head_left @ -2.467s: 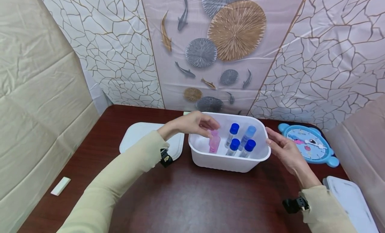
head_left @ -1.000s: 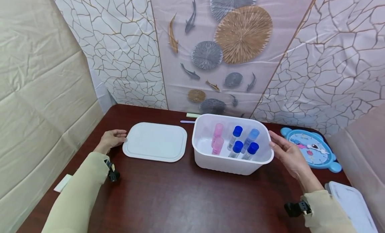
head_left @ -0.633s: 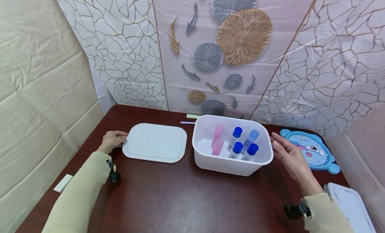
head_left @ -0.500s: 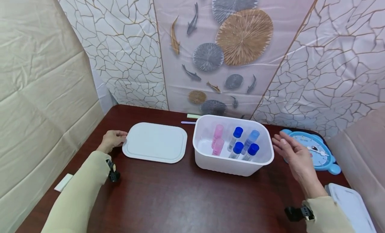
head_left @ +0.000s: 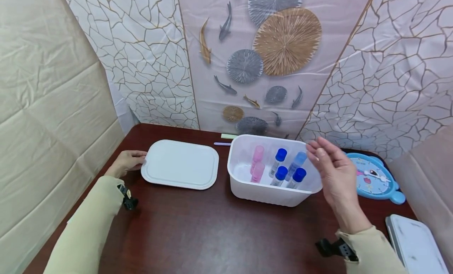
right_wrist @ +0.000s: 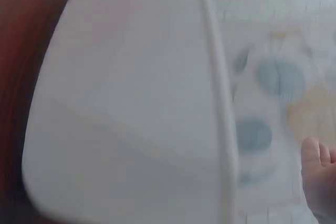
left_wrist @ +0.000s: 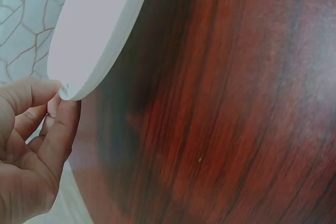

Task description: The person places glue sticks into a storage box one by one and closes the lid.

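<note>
Backdrop: cracked-marble and fish-print sheets behind a dark red wooden table [head_left: 212, 227], beige padding at left.
Left fingers [left_wrist: 58, 124]: loosely curled, tips touching the left edge of the white lid [head_left: 180, 164]; whether pinching or only resting against it, cannot tell.
Left hand [head_left: 125, 162]: near the table's left edge, beige sleeve behind it.
White lid: flat on the table toward the back left, just beside the tub, a small gap between them.
Right fingers [head_left: 320, 152]: straight, slightly apart, holding nothing.
Right hand [head_left: 334, 175]: raised over the right rim of the white tub [head_left: 269, 193], palm turned toward it, not touching as far as visible.
White tub: mid-table toward the back edge; right wrist view blurred, only its wall and rim visible.
Inside the tub: two pink tubes [head_left: 257, 164] at left, four blue-capped tubes [head_left: 288, 168] at right, all leaning.
Behind the tub: purple pen [head_left: 221, 144] and green strip [head_left: 229, 136] by the back edge.
Right of the tub: blue toy clock [head_left: 375, 177], partly hidden by the right hand.
Front right corner: second white lid [head_left: 414, 242].
</note>
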Demonstrator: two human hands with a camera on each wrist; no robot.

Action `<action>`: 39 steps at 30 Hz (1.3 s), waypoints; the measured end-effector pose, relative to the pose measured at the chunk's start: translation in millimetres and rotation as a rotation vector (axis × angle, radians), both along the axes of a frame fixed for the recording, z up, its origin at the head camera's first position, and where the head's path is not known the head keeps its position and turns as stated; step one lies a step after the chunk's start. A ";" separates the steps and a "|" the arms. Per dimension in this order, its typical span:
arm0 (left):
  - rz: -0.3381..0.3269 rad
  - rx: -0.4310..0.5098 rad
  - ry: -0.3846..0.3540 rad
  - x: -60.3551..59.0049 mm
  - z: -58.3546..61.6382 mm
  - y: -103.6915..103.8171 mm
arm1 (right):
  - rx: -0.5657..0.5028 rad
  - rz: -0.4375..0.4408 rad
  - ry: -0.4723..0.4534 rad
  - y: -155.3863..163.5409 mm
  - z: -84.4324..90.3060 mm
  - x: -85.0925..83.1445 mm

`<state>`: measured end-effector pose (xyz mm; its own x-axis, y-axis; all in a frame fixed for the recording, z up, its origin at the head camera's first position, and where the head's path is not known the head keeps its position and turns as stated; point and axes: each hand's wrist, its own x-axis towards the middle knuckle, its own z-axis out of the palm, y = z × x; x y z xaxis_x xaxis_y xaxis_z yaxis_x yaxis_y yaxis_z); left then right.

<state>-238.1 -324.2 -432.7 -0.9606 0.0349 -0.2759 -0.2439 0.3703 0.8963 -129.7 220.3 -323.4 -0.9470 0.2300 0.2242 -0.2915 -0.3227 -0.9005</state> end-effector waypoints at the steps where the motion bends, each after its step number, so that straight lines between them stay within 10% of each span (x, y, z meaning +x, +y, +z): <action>1: -0.003 0.026 0.001 0.2 0.4 -2.5 | -0.017 0.038 0.006 -8.7 1.0 0.4; 16: -0.030 0.144 -0.035 5.6 25.0 -10.1 | 0.022 0.395 -0.221 -123.7 -7.9 -4.3; 25: -0.028 0.448 -0.015 7.9 44.8 -13.8 | 0.025 0.391 -0.225 -151.9 -16.0 -14.9; 39: -0.105 0.557 0.048 10.0 64.3 0.1 | -0.012 0.359 -0.272 -173.6 -19.0 -31.4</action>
<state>-228.2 -324.1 -368.4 -0.9552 0.2585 -0.1443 -0.1853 -0.1420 0.9724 -161.1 46.7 -342.4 -0.9915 -0.1226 -0.0444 0.0873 -0.3714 -0.9244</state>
